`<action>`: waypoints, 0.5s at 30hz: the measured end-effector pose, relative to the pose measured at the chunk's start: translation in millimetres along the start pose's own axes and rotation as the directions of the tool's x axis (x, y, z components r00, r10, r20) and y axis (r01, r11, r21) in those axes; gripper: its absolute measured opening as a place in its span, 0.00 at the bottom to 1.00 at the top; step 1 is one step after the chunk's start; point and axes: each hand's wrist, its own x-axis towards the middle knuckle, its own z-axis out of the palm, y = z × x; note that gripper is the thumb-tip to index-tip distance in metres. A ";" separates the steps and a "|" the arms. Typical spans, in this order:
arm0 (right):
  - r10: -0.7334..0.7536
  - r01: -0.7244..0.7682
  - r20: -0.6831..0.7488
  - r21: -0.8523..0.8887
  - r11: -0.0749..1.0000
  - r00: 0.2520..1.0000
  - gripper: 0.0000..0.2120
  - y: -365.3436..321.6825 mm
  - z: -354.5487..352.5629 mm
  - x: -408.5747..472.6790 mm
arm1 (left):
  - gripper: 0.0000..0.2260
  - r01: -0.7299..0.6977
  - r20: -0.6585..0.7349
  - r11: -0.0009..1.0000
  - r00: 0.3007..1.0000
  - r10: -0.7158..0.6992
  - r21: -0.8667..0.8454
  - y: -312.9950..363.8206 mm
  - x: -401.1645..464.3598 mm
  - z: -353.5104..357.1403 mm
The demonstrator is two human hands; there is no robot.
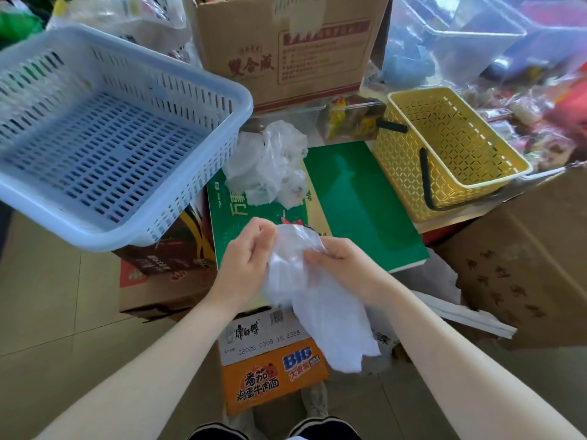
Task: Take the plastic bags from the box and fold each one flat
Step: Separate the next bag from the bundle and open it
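2 hands (286, 258) grip 1 plastic bag (320, 306); 1 crumpled heap (270, 163) beyond.

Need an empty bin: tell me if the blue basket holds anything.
Empty: the blue basket shows only its bare slotted floor and walls.

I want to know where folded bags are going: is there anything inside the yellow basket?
No. The yellow basket shows only its bare patterned walls and floor, with no bag or other item inside.
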 end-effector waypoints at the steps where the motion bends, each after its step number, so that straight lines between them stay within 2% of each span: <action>1: 0.027 -0.027 0.007 0.112 0.993 1.000 0.13 -1.9 -0.9 -3.7 | 0.20 0.079 0.072 0.979 0.995 -0.067 -0.187 5.9 -0.4 -0.1; 2: 0.058 -0.057 0.002 0.232 0.971 0.998 0.11 -4.0 -2.8 -6.3 | 0.26 0.177 0.165 0.929 0.978 -0.129 -0.326 9.4 -0.6 -0.7; 3: 0.084 -0.075 -0.016 0.319 0.945 0.996 0.09 -6.6 -5.1 -8.2 | 0.31 0.244 0.253 0.899 0.955 -0.157 -0.363 9.6 -1.3 -0.9; 4: 0.097 -0.076 -0.040 0.361 0.929 0.994 0.08 -6.1 -8.8 -9.1 | 0.32 0.269 0.320 0.911 0.933 -0.165 -0.312 8.7 -3.2 -0.5; 5: 0.096 -0.066 -0.063 0.366 0.928 0.993 0.08 -5.2 -12.9 -9.9 | 0.30 0.262 0.357 0.938 0.919 -0.170 -0.228 7.3 -6.3 0.9; 7: 0.103 -0.057 -0.130 0.321 0.945 0.986 0.09 -3.2 -19.5 -11.8 | 0.18 0.222 0.331 0.974 0.924 -0.193 -0.053 2.9 -11.5 4.4; 9: 0.137 -0.081 -0.226 0.240 0.967 0.965 0.12 5.3 -26.7 -14.5 | 0.07 0.278 0.273 0.959 0.928 -0.253 -0.054 -4.1 -14.2 5.4; 10: 0.168 -0.109 -0.247 0.233 0.966 0.954 0.12 11.0 -30.7 -16.3 | 0.04 0.317 0.266 0.945 0.920 -0.287 -0.078 -6.7 -15.0 4.2; 12: 0.224 -0.169 -0.252 0.219 0.961 0.941 0.07 23.8 -38.3 -19.2 | 0.06 0.362 0.269 0.931 0.902 -0.339 -0.042 -10.7 -15.3 1.0; 15: 0.278 -0.245 -0.346 0.138 0.960 0.896 0.08 42.5 -44.3 -18.2 | 0.10 0.358 0.295 0.926 0.878 -0.376 0.116 -18.1 -18.2 0.1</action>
